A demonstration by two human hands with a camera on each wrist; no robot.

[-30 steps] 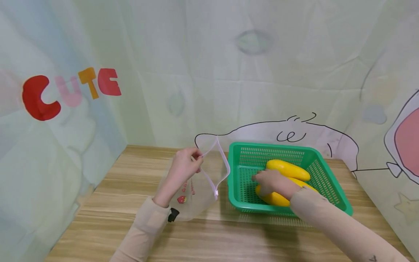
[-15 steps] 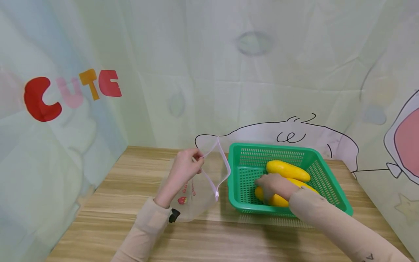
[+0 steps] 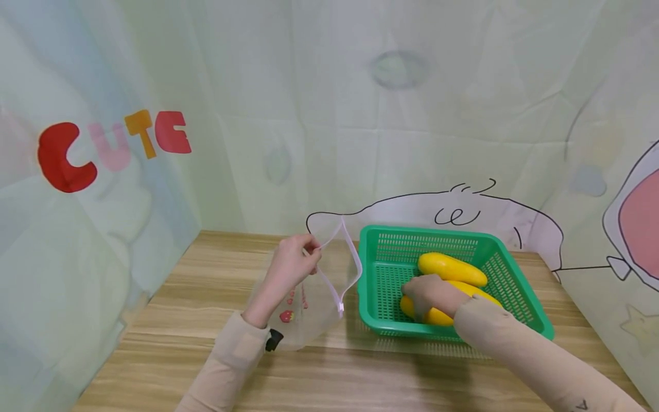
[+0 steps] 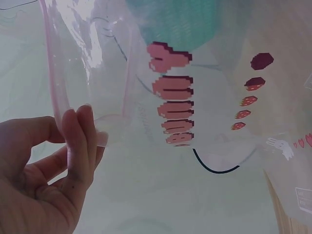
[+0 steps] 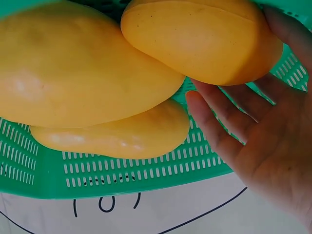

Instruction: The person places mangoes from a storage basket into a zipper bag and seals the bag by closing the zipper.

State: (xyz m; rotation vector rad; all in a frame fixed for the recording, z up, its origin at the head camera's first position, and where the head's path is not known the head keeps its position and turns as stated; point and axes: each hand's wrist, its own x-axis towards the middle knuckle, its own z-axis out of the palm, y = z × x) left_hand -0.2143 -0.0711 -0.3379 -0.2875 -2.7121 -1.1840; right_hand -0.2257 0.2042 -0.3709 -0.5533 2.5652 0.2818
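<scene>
On the wall (image 3: 77, 252), "CUTE" lettering (image 3: 115, 162); left fingers (image 4: 79, 141) narrow on clear bag (image 3: 318, 317); right fingers (image 5: 212, 124) around yellow fruit (image 5: 200, 44)

left of the green basket (image 3: 385, 286), the left grip (image 3: 290, 263) pinches with thumb and fingertips, the remaining fingers bent loosely. its sleeved left forearm (image 3: 218, 369) slants up from the near side, a black piece (image 3: 274, 340) at the wrist. inside the basket, the right grip (image 3: 432, 294) points down, back upward, thumb opposed to the curved fingers; the sleeved right forearm (image 3: 535, 355) crosses the basket's near right rim.
</scene>
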